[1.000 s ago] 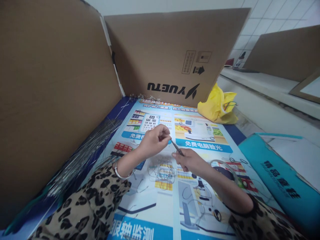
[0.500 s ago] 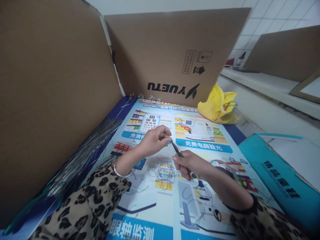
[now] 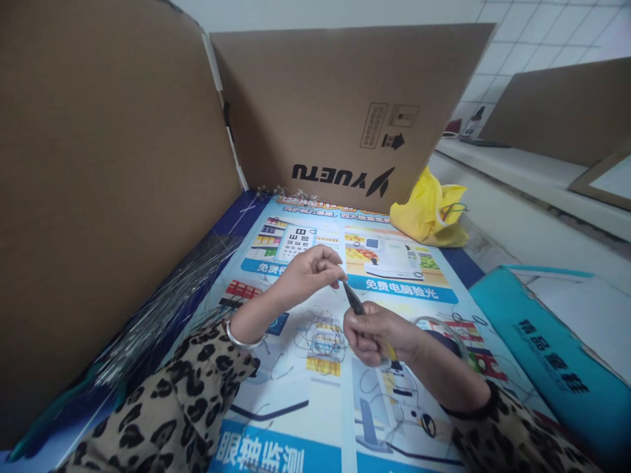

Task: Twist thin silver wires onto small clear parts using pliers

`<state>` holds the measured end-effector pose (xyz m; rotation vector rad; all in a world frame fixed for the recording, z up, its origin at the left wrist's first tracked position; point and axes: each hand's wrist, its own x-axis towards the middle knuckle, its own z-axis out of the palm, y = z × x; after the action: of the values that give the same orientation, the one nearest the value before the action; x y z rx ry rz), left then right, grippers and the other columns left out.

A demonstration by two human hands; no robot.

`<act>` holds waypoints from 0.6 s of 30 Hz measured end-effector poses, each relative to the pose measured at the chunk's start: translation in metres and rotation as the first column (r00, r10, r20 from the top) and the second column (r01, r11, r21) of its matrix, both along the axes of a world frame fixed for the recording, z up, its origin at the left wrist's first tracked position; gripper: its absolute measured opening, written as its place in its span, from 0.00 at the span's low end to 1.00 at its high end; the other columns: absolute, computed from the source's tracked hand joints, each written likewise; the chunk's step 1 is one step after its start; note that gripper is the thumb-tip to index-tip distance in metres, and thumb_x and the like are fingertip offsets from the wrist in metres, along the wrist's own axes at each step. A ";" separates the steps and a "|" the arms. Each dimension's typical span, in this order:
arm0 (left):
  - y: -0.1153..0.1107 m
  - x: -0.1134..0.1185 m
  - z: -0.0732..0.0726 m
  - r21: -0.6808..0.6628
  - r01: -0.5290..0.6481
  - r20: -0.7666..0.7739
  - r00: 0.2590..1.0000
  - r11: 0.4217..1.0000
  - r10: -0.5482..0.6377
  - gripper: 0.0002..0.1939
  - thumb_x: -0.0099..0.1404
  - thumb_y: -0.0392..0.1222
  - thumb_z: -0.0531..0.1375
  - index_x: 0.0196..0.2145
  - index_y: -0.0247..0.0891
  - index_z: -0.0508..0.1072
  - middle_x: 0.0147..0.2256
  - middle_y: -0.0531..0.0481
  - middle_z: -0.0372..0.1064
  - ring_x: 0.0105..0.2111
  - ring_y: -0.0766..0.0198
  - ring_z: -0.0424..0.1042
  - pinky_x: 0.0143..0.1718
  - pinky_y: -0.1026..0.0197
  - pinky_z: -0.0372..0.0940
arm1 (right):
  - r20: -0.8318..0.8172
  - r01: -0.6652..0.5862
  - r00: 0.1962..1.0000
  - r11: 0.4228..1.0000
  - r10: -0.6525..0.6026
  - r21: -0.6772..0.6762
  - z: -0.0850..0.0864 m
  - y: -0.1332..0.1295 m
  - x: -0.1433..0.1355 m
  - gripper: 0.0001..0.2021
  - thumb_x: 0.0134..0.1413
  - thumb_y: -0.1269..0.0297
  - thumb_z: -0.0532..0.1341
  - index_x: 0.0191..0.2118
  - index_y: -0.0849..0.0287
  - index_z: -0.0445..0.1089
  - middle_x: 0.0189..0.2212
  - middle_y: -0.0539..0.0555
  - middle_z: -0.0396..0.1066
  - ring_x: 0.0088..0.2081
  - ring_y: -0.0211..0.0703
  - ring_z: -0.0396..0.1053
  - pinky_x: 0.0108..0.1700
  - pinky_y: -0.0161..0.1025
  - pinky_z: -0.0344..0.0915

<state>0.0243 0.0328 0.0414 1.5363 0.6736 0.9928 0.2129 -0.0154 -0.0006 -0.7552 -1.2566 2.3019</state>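
My right hand (image 3: 377, 334) is wrapped round pliers (image 3: 353, 299) with dark jaws; a bit of yellow handle shows below the palm. The jaws point up and left to the fingertips of my left hand (image 3: 315, 270). The left thumb and fingers are pinched together at the tip of the jaws, and whatever they hold is too small to make out. Beneath the hands, a loose tangle of thin wire (image 3: 320, 334) lies on the printed poster (image 3: 345, 394).
A bundle of thin wires (image 3: 162, 295) lies at the left by a cardboard wall (image 3: 108, 144). Another cardboard panel (image 3: 305, 98) stands behind. A yellow bag (image 3: 426, 213) and a teal box (image 3: 537, 335) are at the right. Small wire pieces (image 3: 296, 195) lie at the back.
Both hands have shifted slightly to the right. My right hand has turned, its fingers curled more tightly round the pliers, and the yellow handle now shows more.
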 end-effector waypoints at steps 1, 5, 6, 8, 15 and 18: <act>0.001 0.000 -0.001 -0.053 0.025 0.011 1.000 0.998 -0.025 0.08 0.58 0.40 0.60 0.34 0.34 0.66 0.28 0.50 0.71 0.26 0.69 0.69 0.31 0.64 0.64 | -0.008 0.010 1.000 1.000 -0.010 0.011 -0.001 0.000 -0.001 0.16 0.51 0.55 0.59 0.24 0.64 0.68 0.09 0.42 0.51 0.11 0.30 0.53 0.14 0.30 0.52; 0.003 0.001 -0.005 -0.089 0.081 0.018 0.997 0.993 -0.079 0.10 0.59 0.44 0.59 0.29 0.32 0.70 0.27 0.50 0.70 0.25 0.70 0.69 0.31 0.65 0.64 | -0.027 0.023 0.999 0.999 -0.023 0.024 -0.002 -0.001 -0.002 0.16 0.50 0.54 0.59 0.24 0.64 0.68 0.10 0.42 0.50 0.11 0.29 0.51 0.14 0.30 0.52; 0.003 0.001 -0.005 -0.074 0.073 0.022 0.997 0.995 -0.072 0.10 0.59 0.44 0.59 0.29 0.32 0.71 0.26 0.50 0.70 0.26 0.70 0.68 0.32 0.65 0.64 | -0.026 0.018 1.000 1.000 -0.018 0.022 -0.003 -0.001 -0.003 0.16 0.50 0.54 0.59 0.24 0.64 0.68 0.09 0.42 0.50 0.11 0.29 0.51 0.14 0.30 0.52; 0.000 0.002 -0.005 -0.033 0.043 0.030 0.999 0.999 -0.042 0.10 0.59 0.43 0.59 0.29 0.32 0.72 0.26 0.51 0.69 0.26 0.70 0.68 0.32 0.66 0.64 | -0.023 0.009 1.000 1.000 -0.009 0.021 -0.003 -0.002 -0.003 0.17 0.49 0.52 0.60 0.24 0.64 0.68 0.09 0.41 0.50 0.11 0.29 0.50 0.14 0.30 0.51; -0.006 0.003 0.002 0.015 -0.038 0.010 0.999 0.999 0.038 0.09 0.59 0.43 0.59 0.28 0.33 0.71 0.28 0.51 0.70 0.26 0.71 0.69 0.31 0.66 0.65 | 0.060 0.040 0.997 0.992 -0.048 0.116 0.002 0.000 0.001 0.16 0.51 0.53 0.59 0.26 0.63 0.67 0.11 0.43 0.54 0.13 0.28 0.53 0.17 0.29 0.49; -0.005 0.002 0.003 0.021 -0.082 0.006 0.997 0.996 0.082 0.09 0.59 0.43 0.59 0.28 0.33 0.71 0.28 0.50 0.71 0.26 0.70 0.69 0.31 0.66 0.66 | 0.212 0.023 0.974 0.966 -0.080 0.259 0.003 0.002 0.005 0.17 0.51 0.52 0.58 0.27 0.64 0.67 0.12 0.46 0.60 0.14 0.29 0.55 0.18 0.29 0.48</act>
<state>0.0264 0.0277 0.0441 1.5343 0.7295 1.0675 0.2176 -0.0134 0.0028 -0.9575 -1.5750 2.0037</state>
